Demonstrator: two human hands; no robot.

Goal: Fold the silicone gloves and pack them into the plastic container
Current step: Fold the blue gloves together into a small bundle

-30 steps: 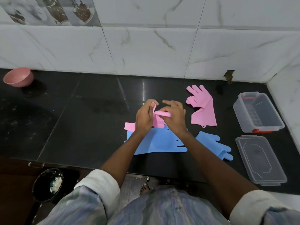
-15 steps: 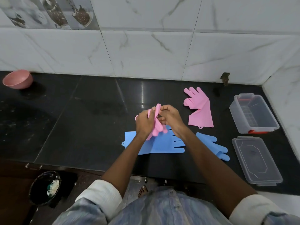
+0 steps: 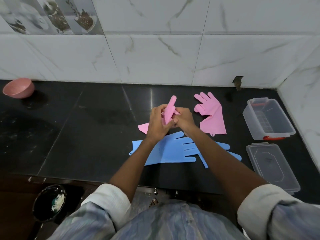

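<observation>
Both hands hold one pink silicone glove (image 3: pixel 170 110) above the black counter; its folded part sticks up between them and its cuff corner shows left of my wrist. My left hand (image 3: pixel 158 123) grips it from the left, my right hand (image 3: pixel 183 119) pinches it from the right. A second pink glove (image 3: pixel 210 115) lies flat to the right. A blue glove (image 3: pixel 170 149) lies flat under my forearms, and another blue glove (image 3: pixel 230 152) is partly hidden by my right arm. The clear plastic container (image 3: pixel 269 119) with red clips stands open at far right, its lid (image 3: pixel 271 166) in front of it.
A pink bowl (image 3: pixel 18 88) sits at the back left of the counter (image 3: pixel 86 135). White marble tiles form the back wall and a side wall at the right. Below the counter's front edge stands a black bucket (image 3: pixel 49 202) on the floor.
The pink glove has been turned upright between my hands, its folded end now pointing up and away. My hands shifted slightly away from me, off the blue glove.
</observation>
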